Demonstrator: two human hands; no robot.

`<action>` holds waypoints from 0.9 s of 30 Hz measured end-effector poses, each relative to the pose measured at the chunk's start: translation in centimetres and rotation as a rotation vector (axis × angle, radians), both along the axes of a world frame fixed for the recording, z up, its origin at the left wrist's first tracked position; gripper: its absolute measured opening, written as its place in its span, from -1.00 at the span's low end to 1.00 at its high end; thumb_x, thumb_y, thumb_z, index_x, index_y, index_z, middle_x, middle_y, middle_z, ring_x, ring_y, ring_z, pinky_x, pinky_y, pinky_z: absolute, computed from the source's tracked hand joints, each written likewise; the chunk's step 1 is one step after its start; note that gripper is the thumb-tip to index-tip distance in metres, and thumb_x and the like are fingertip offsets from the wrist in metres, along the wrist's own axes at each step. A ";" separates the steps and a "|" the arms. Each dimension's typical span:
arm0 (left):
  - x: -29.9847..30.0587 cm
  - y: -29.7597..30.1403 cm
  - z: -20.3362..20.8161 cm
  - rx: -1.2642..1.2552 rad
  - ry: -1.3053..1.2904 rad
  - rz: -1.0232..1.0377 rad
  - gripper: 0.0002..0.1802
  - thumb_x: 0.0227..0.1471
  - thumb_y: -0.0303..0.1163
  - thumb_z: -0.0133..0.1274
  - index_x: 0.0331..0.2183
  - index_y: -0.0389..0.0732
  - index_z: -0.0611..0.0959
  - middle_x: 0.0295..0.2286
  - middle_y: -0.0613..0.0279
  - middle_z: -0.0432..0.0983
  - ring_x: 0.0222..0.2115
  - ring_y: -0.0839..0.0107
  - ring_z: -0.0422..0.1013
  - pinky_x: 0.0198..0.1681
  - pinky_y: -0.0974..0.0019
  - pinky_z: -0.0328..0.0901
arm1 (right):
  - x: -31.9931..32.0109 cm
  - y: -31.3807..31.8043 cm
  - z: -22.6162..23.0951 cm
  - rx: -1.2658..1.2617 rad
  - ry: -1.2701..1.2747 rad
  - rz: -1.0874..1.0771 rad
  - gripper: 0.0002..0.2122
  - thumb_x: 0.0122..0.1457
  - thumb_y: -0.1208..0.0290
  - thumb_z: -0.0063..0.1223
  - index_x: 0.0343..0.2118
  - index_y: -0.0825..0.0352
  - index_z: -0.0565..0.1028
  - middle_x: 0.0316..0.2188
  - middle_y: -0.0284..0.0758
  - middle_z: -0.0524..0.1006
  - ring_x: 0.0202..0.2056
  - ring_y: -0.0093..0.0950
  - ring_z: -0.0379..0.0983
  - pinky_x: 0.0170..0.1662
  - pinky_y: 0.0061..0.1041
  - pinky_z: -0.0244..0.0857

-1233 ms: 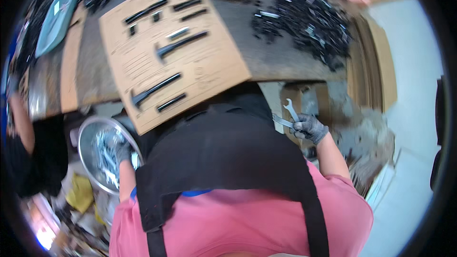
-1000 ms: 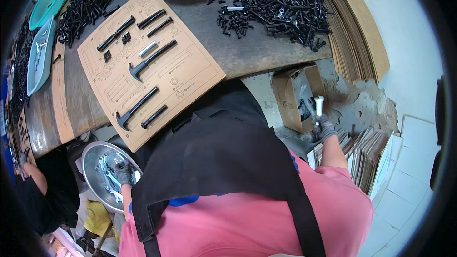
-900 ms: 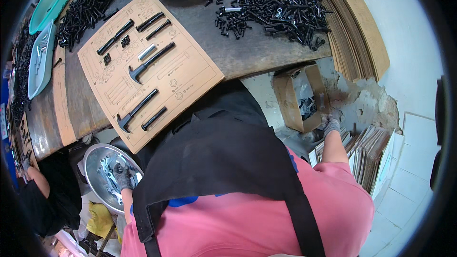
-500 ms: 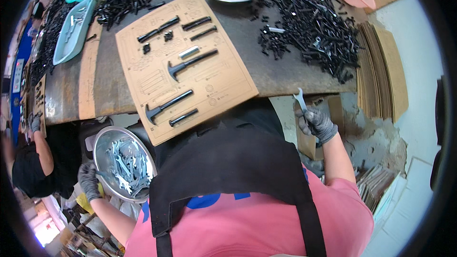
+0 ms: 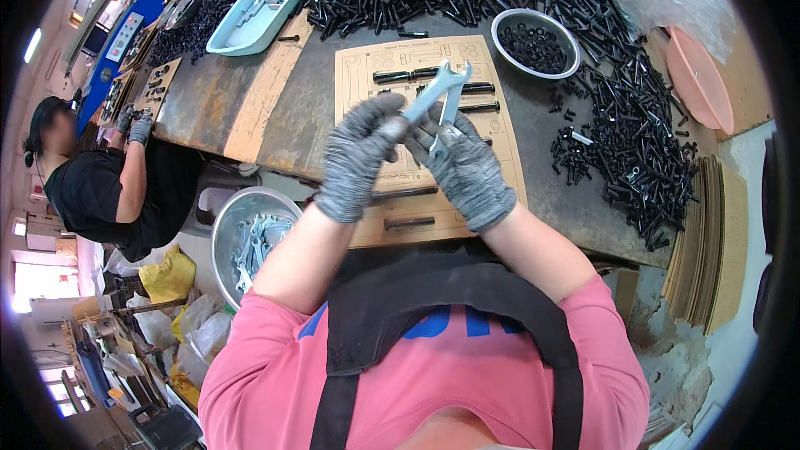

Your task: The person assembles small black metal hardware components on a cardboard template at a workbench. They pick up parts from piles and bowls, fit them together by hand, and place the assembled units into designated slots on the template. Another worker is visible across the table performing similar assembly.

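Fingers of the gloved left hand [image 5: 357, 162] are closed on an open-ended wrench [image 5: 427, 98], while those of the right hand [image 5: 471, 171] pinch a second wrench [image 5: 451, 108]. Both wrenches tilt upward side by side, open ends uppermost and close together, above the cardboard sheet [image 5: 346, 87] on the bench [image 5: 304, 87].

Half a second ago the hands were well apart: the left at the left rim of the large metal bowl [image 5: 218, 237], the right raised with a wrench by the near edge of the bench, toward its right end. Now they meet over the sheet, and the turned view shows more of the co-worker [image 5: 117, 179] at left.

Gloves cover the middle of the sheet and hide some parts on it; black rods [image 5: 410, 222] show near its lower edge and others near its upper edge. The left forearm passes in front of the large bowl, which sits beyond the bench's near edge with loose wrenches [image 5: 252, 242] inside.

Just past the sheet's upper right corner is a small metal bowl [image 5: 569, 62] of black pieces. A heap of black bolts [image 5: 637, 167] spreads toward the bench's right end, beside stacked cardboard [image 5: 708, 242] and a pink tray [image 5: 700, 79]. Toward the far left, a light-blue tray [image 5: 242, 42] holds silvery pieces.
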State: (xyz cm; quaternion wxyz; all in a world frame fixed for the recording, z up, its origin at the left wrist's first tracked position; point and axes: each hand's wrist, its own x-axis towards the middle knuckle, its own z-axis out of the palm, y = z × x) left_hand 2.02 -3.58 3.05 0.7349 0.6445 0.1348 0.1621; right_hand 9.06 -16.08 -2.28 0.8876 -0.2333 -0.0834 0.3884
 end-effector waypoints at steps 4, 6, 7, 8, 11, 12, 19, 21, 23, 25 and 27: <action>1.3 -1.5 -2.3 -0.016 0.035 0.089 -0.86 -0.07 -0.49 0.07 -0.35 -0.22 0.58 -0.50 0.36 0.48 -0.53 0.64 0.32 -0.49 0.58 0.23 | 0.2 1.0 -0.8 -0.031 -0.174 -0.049 -0.57 0.15 0.34 -0.11 0.08 0.28 0.13 -0.02 -0.26 0.29 0.01 -0.36 0.25 0.09 -0.33 0.13; 1.6 -1.2 -3.0 0.019 0.064 0.074 -0.89 -0.08 -0.51 0.08 -0.38 -0.24 0.57 -0.52 0.36 0.47 -0.54 0.63 0.31 -0.47 0.55 0.25 | 0.6 0.8 -1.2 -0.118 -0.301 -0.024 -0.55 0.15 0.32 -0.11 0.09 0.27 0.12 -0.01 -0.27 0.28 0.01 -0.36 0.24 0.08 -0.33 0.14; 1.7 -0.9 -3.3 0.027 0.070 0.043 -0.89 -0.08 -0.50 0.08 -0.39 -0.25 0.57 -0.53 0.37 0.46 -0.54 0.63 0.31 -0.47 0.55 0.25 | 0.8 0.9 -1.3 -0.080 -0.230 -0.014 -0.55 0.15 0.31 -0.11 0.09 0.27 0.12 -0.01 -0.28 0.29 0.01 -0.36 0.24 0.07 -0.33 0.14; 1.7 -0.6 -3.5 0.023 0.075 0.015 -0.90 -0.08 -0.50 0.09 -0.40 -0.26 0.57 -0.54 0.37 0.46 -0.54 0.63 0.31 -0.46 0.54 0.26 | 0.9 1.0 -1.5 -0.044 -0.157 -0.002 -0.55 0.15 0.31 -0.10 0.08 0.27 0.13 -0.01 -0.28 0.29 0.01 -0.36 0.24 0.07 -0.33 0.14; 1.9 -0.1 -4.0 0.082 0.123 -0.051 -0.90 -0.09 -0.49 0.11 -0.43 -0.26 0.57 -0.57 0.38 0.45 -0.55 0.64 0.30 -0.45 0.53 0.26 | 0.9 1.2 -1.9 -0.015 -0.047 0.008 -0.54 0.13 0.27 -0.07 0.08 0.26 0.15 -0.01 -0.25 0.29 0.01 -0.36 0.25 0.06 -0.32 0.15; 1.9 0.0 -4.1 0.101 0.117 -0.071 -0.88 -0.07 -0.48 0.08 -0.38 -0.27 0.55 -0.53 0.34 0.47 -0.52 0.62 0.34 -0.43 0.56 0.27 | 0.8 1.2 -2.0 -0.026 -0.048 0.007 -0.54 0.13 0.27 -0.07 0.07 0.26 0.15 -0.01 -0.25 0.29 0.01 -0.36 0.25 0.06 -0.32 0.15; 2.0 -0.3 -5.0 0.080 0.072 -0.070 -0.87 -0.06 -0.48 0.08 -0.38 -0.28 0.54 -0.53 0.34 0.47 -0.51 0.59 0.35 -0.39 0.52 0.30 | 0.6 1.2 -2.2 0.012 -0.054 0.020 -0.56 0.20 0.26 -0.19 0.09 0.31 0.11 0.00 -0.25 0.27 0.02 -0.44 0.19 0.07 -0.45 0.14; 2.0 -0.6 -5.0 0.047 0.069 -0.051 -0.87 -0.05 -0.46 0.08 -0.38 -0.27 0.53 -0.54 0.35 0.46 -0.51 0.59 0.35 -0.41 0.52 0.30 | 0.6 1.2 -2.2 -0.021 -0.083 0.020 -0.54 0.19 0.22 -0.19 0.10 0.31 0.10 0.00 -0.26 0.27 0.02 -0.43 0.19 0.07 -0.45 0.13; 1.9 -0.8 -4.9 0.048 0.081 -0.053 -0.88 -0.06 -0.45 0.09 -0.40 -0.25 0.55 -0.54 0.37 0.45 -0.53 0.62 0.32 -0.45 0.52 0.27 | 0.5 1.2 -2.3 -0.038 -0.122 0.015 -0.53 0.19 0.18 -0.19 0.09 0.31 0.10 0.00 -0.26 0.27 0.02 -0.44 0.19 0.07 -0.45 0.12; 1.8 -0.8 -4.7 0.053 0.124 -0.060 -0.89 -0.06 -0.45 0.08 -0.41 -0.25 0.56 -0.55 0.38 0.45 -0.54 0.64 0.29 -0.47 0.52 0.25 | 0.5 1.2 -2.4 -0.069 -0.154 0.005 -0.52 0.18 0.15 -0.18 0.09 0.31 0.11 -0.01 -0.26 0.27 0.02 -0.44 0.20 0.08 -0.45 0.11; 1.7 -0.7 -4.6 0.060 0.131 -0.080 -0.90 -0.05 -0.45 0.07 -0.40 -0.25 0.56 -0.55 0.37 0.44 -0.54 0.64 0.28 -0.48 0.52 0.24 | 0.6 1.3 -2.5 -0.052 -0.187 0.008 -0.50 0.17 0.13 -0.17 0.09 0.31 0.11 -0.01 -0.27 0.27 0.01 -0.46 0.20 0.08 -0.46 0.11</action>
